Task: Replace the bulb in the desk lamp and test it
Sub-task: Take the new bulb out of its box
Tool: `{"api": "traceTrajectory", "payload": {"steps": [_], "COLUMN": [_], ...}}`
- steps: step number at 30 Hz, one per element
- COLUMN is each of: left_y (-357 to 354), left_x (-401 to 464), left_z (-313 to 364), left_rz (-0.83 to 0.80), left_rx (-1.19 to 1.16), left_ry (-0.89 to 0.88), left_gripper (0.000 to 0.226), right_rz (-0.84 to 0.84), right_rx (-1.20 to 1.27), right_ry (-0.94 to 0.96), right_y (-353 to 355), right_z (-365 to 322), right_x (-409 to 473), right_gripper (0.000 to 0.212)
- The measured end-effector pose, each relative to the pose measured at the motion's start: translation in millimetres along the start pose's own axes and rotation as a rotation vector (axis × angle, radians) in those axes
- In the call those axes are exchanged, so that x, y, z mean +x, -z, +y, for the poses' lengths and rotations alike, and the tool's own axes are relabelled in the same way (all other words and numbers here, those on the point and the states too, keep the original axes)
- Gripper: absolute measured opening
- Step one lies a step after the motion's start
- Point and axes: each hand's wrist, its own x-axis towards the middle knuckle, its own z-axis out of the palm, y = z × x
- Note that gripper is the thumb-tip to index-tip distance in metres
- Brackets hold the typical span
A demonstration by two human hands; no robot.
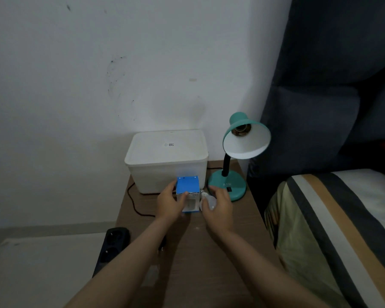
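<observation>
A teal desk lamp (228, 185) stands at the back right of the small wooden table (220, 252). Its shade (247, 141) tilts toward me and the socket inside looks empty and unlit. My left hand (170, 202) grips a blue and white bulb box (187, 187) just above the table in front of the lamp. My right hand (220, 207) curls over a white bulb (207, 202) lying right beside the box, with the fingers touching it. Whether the bulb is lifted off the table I cannot tell.
A white lidded plastic bin (167, 161) stands against the wall behind the box. A black cord (132, 203) runs off the table's left side. A black power strip (113, 243) lies on the floor at left. A bed with striped bedding (331, 230) is at right.
</observation>
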Motion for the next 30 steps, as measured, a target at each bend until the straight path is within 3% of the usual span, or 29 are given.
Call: {"api": "traceTrajectory", "payload": {"steps": [7, 18, 25, 30], "left_y": [-6.8, 1.9, 11.3, 28.0], "left_x": [-4.7, -4.0, -7.9, -8.2], "left_z": [-1.7, 0.1, -5.7, -6.7], "left_rz": [0.049, 0.015, -0.058, -0.221], "left_rx": [-0.019, 0.017, 0.022, -0.002], "left_ry": [0.037, -0.072, -0.107, -0.073], "left_gripper": [0.043, 0.039, 0.057, 0.08], "right_rz": [-0.262, -0.234, -0.285, -0.357], "right_rx": [0.023, 0.139, 0.158, 0.132], "right_ry": [-0.063, -0.227, -0.169, -0.163], "right_y": [-5.8, -12.8, -3.7, -0.1], "right_z": [-18.7, -21.2, -28.2, -28.9], "right_x": [24.6, 26.1, 19.3, 17.5], "right_gripper": [0.031, 0.019, 0.044, 0.062]}}
